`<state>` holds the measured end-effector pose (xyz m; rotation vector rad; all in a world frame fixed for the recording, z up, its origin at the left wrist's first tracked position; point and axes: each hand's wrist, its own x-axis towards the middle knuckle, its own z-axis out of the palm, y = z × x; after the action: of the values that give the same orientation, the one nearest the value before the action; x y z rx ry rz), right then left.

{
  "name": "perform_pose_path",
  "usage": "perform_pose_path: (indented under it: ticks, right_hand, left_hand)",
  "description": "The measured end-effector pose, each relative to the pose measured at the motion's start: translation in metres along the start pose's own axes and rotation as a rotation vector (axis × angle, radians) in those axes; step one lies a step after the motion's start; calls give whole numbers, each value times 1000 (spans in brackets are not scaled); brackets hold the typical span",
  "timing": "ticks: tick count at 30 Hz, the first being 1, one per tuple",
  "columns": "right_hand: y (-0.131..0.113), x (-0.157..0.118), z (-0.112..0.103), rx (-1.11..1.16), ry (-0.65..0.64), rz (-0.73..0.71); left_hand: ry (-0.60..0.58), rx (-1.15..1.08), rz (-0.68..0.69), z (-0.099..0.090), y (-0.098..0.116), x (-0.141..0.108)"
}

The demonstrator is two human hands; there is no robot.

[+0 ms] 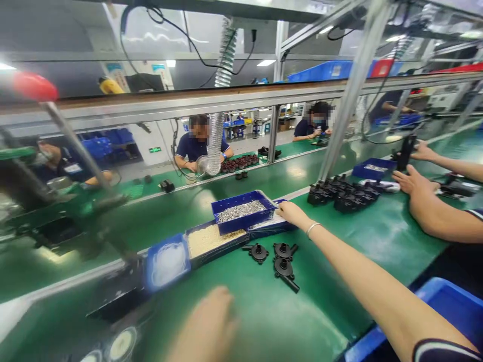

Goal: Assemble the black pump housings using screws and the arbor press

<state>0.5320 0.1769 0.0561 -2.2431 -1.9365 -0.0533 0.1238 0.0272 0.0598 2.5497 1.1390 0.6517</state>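
Observation:
My right hand point(293, 215) reaches across the bench, its fingers closed at the right end of a blue bin point(245, 224) of small metal parts. That bin sits tilted above a row of other bins. Below it is a bin of cream-coloured small pieces point(206, 240), and left of that a blue bin with whitish contents point(168, 264). Low in the view, my left hand point(207, 322) is smeared by motion over the green bench top, so its fingers cannot be made out. Black round housings with side spouts point(284, 268) lie between my hands and the bins.
On the right, a co-worker's hands point(415, 183) hold a black part beside clustered black parts point(349, 193) and another blue bin point(372, 166). A blue crate point(449, 306) stands at lower right. Metal posts point(352, 90) and a flexible duct point(216, 143) rise ahead. Several people sit opposite.

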Motion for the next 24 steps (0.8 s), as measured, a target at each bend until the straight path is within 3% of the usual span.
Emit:
perform_pose_path:
  ticks: [5,9,13,16,21,24]
  right_hand:
    - [2,-2,5,-43,-5,39]
    - [2,-1,10,-19,67,73]
    - [2,0,10,53,140,48]
    - [5,5,10,105,100,17]
    - [14,18,15,115,59,62]
    - [17,19,17,104,71,53]
  left_hand:
    - [-32,237,-196,-27,-45,96]
    - [-173,327,-329,-24,-79,148]
    - [-229,345,-382,-14,-89,155]
    - [-204,312,-406,-10,-90,149]
    - [-83,191,-407,-11,-95,142]
    - [47,86,-386,-19,-82,134]
